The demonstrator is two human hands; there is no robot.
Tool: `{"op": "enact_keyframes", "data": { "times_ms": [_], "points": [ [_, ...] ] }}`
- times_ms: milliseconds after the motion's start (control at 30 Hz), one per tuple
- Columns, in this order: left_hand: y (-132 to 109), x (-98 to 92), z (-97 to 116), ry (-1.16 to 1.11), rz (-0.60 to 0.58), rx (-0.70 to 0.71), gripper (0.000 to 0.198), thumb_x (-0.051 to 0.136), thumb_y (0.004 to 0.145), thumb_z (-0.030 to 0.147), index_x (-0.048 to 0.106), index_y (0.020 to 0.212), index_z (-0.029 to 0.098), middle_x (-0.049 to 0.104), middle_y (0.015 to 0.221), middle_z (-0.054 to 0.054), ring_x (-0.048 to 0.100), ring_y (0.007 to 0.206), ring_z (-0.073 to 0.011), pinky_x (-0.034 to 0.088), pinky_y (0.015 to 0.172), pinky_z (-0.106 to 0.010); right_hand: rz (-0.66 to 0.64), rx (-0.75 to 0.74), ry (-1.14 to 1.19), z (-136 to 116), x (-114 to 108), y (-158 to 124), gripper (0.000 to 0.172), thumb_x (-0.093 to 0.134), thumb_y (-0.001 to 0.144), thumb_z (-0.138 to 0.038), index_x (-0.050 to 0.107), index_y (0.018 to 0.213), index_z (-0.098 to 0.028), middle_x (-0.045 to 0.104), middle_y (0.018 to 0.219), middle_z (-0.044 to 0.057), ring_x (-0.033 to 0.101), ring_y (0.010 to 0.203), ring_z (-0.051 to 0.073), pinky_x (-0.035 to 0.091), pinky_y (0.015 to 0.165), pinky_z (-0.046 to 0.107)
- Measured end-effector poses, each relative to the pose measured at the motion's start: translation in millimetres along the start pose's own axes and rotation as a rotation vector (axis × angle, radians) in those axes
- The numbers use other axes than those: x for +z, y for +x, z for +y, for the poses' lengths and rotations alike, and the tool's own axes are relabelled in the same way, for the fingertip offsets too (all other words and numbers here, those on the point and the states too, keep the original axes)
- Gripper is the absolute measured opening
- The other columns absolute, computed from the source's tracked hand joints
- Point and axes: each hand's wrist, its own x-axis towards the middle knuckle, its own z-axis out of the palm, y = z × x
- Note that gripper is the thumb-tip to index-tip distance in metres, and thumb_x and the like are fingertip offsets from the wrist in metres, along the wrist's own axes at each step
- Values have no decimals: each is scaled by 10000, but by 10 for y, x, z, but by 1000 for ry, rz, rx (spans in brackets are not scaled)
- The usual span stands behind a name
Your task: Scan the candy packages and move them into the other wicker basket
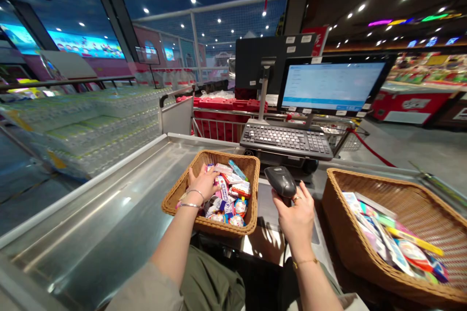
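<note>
My left hand (205,185) is inside a wicker basket (253,165), its fingers apart over the small wrapped packets at the upper left. Whether a fingertip touches one of them, I cannot tell. A mix of packets (223,188) and round colourful pieces (241,206) fills this basket. My right hand (297,211) is wrapped round the handle of a black barcode scanner (280,181). The scanner's head is raised above the counter, just right of the basket. A second, larger wicker basket (341,233) stands at the right with several packaged items (392,238) in it.
Behind the baskets are a black keyboard (286,137) and a lit monitor (333,85) on the counter. The metal counter (120,204) has a raised rim. Beyond it are a shopping cart (219,129) with red crates and stacked bottle packs (83,116) at the left.
</note>
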Motion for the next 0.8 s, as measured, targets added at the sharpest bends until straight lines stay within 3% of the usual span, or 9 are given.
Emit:
{"op": "enact_keyframes", "data": {
  "times_ms": [267, 400, 567, 667, 800],
  "points": [
    [110, -12, -291, 36, -163, 126, 285, 654, 830, 498, 695, 1100, 416, 363, 1572, -15, 113, 1487, -405, -17, 1033, -812, -2, -2, 5, 1, 45, 6, 335, 633, 762, -509, 728, 856, -202, 717, 1080, 102, 440, 1318, 320, 344, 1073, 498],
    [166, 25, -307, 33, -181, 177, 297, 679, 817, 476, 691, 1106, 411, 378, 1565, -20, 114, 1485, -410, -40, 1031, -807, -6, -3, 4, -11, 55, 4, 323, 624, 771, -502, 724, 848, -205, 715, 1090, 99, 443, 1314, 318, 343, 1070, 492],
    [243, 76, -271, -3, -155, 225, 192, 696, 800, 474, 722, 901, 312, 497, 1482, -19, 152, 1477, -410, -69, 1032, -796, -2, 22, 3, -2, 54, 5, 334, 636, 759, -502, 724, 872, -200, 707, 1118, 107, 441, 1317, 318, 351, 1061, 497],
    [260, 57, -236, -48, -137, 241, 197, 699, 797, 468, 700, 843, 277, 648, 1294, -20, 306, 1425, -378, -55, 1053, -774, -5, 23, 5, 14, 47, 13, 337, 636, 762, -501, 722, 883, -199, 706, 1118, 112, 435, 1322, 316, 348, 1063, 502],
    [260, -55, -149, -108, -104, 219, 222, 657, 826, 489, 671, 823, 267, 745, 940, 18, 638, 1059, -242, 104, 1132, -654, -4, 30, 6, 10, 31, 19, 335, 629, 768, -505, 717, 872, -199, 701, 1128, 117, 434, 1322, 315, 347, 1067, 504]
  ]
}}
